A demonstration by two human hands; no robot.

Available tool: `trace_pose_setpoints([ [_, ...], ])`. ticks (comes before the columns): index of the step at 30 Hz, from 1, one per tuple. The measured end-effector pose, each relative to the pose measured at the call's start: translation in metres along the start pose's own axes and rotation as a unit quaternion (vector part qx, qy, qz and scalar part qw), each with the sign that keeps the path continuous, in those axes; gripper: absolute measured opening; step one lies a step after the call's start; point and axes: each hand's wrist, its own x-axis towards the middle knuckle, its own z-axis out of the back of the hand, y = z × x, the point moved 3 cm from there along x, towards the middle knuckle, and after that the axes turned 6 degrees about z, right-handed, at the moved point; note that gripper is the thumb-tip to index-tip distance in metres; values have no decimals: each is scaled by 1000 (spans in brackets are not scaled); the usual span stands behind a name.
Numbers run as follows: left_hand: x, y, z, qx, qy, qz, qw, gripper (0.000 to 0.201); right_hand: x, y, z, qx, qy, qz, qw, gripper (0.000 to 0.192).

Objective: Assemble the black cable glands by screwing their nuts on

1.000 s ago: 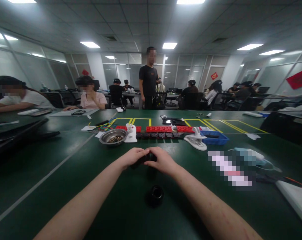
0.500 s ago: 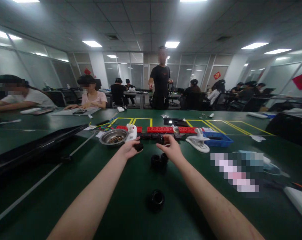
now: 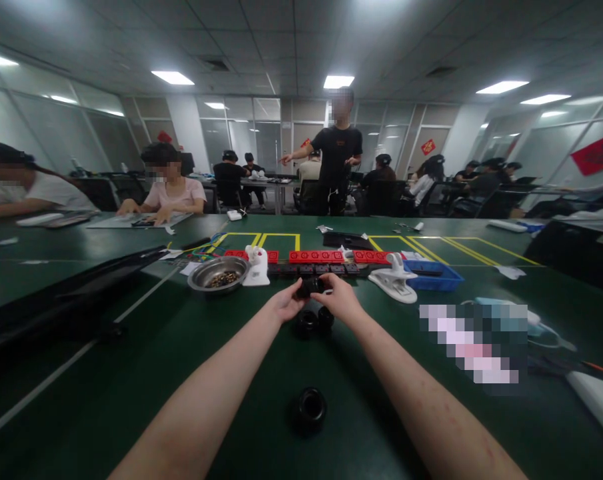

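My left hand [image 3: 287, 303] is closed on a dark round part [image 3: 305, 289], gripped between thumb and fingers. My right hand [image 3: 340, 298] pinches a black ring-shaped part [image 3: 318, 285] from the other side. The two black pieces meet or nearly meet, end to end, above the table; whether they are joined I cannot tell. Just below the hands, a black ring [image 3: 307, 323] and another black round part [image 3: 325, 319] rest side by side on the green table [image 3: 231, 407]. Closer to me lies one more black ring [image 3: 311, 408], its hole facing up.
Behind the hands runs a row of red trays [image 3: 316, 256] with black blocks. A metal bowl [image 3: 218, 275] of small brass-coloured pieces and a white stand [image 3: 256, 267] are left; a white clamp [image 3: 394, 280] and blue tray [image 3: 436, 277] right. A long black panel [image 3: 71, 293] lies far left.
My left hand has moved right with its dark part, up against the black ring in my right hand. My right hand has dropped slightly. A standing person across the room has shifted right, arm stretched out.
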Motion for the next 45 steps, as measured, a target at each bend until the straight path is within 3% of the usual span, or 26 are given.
trace_pose_setpoints([
  [9, -7, 0, -6, 35, 34, -51, 998, 17, 2, 0, 5, 41, -12, -1, 999, 34],
  [17, -20, -6, -12, 123, 115, -57, 984, 16, 7, -14, 4, 155, -11, -43, 987, 31],
  [23, -8, -7, -4, 158, 80, -101, 979, 14, 5, -20, 2, 234, -2, -78, 969, 30],
  [27, -5, -11, 0, 178, 57, -154, 970, 24, 4, -22, 3, 256, -12, -93, 962, 33],
  [37, -8, -16, 1, 265, 4, -280, 923, 40, 3, -14, 6, 253, -22, -79, 964, 38],
  [45, -24, -21, -8, 364, 43, -315, 876, 39, 6, -9, 10, 193, -33, -32, 980, 34],
])
